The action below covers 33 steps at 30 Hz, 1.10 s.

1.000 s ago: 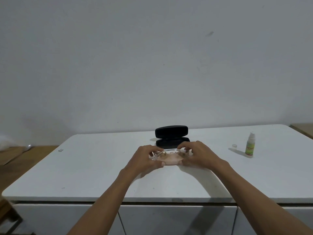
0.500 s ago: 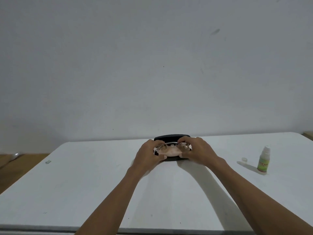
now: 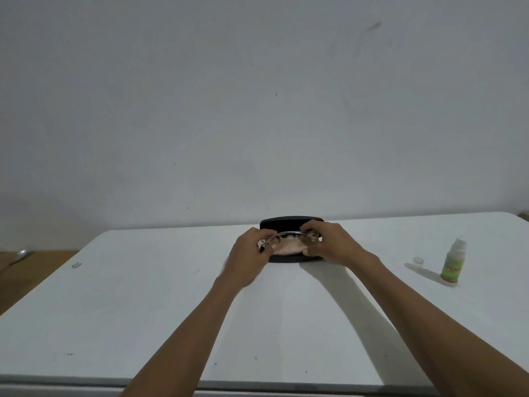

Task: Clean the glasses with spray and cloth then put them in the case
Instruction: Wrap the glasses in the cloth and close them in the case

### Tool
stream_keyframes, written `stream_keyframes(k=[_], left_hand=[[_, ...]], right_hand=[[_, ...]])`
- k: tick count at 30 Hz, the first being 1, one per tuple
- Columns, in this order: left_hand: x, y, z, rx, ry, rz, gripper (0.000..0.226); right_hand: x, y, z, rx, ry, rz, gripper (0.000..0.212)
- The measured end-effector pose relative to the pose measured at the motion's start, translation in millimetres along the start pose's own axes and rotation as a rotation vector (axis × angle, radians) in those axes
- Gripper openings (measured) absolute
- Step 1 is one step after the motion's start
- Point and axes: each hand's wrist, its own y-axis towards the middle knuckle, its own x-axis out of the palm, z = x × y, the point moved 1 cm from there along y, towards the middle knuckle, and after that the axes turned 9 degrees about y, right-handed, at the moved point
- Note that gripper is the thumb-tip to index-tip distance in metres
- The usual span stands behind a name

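Since a second ago both hands have carried the glasses (image 3: 289,239) forward from the table (image 3: 143,296) to the open black case (image 3: 290,222); the left hand (image 3: 250,255) and right hand (image 3: 329,243) each pinch one end; the frame's long axis runs hand to hand, parallel to the case, seemingly just above its tray; a pale cloth (image 3: 287,248) lies beneath; the spray bottle (image 3: 453,263) stands well right.

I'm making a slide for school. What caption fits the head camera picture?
Both hands, left hand and right hand, lower clear glasses into an open black case.
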Motion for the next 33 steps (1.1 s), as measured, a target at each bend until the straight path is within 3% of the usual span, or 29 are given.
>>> stream_keyframes(k=[13, 28, 33], left_hand=[[3.2, 4.6, -8.1, -0.002, 0.045, -0.004, 0.024], [-8.8, -4.5, -8.3, -0.024, 0.05, 0.066, 0.021], [-13.9, -19.3, -4.2, 0.107, 0.157, 0.019, 0.005]], right_hand=[[-1.7, -9.8, 0.4, -0.002, -0.051, 0.037, 0.024], [6.0, -20.0, -2.5, -0.088, -0.272, 0.165, 0.033], [4.1, -26.4, -2.3, -0.121, -0.244, 0.157, 0.013]])
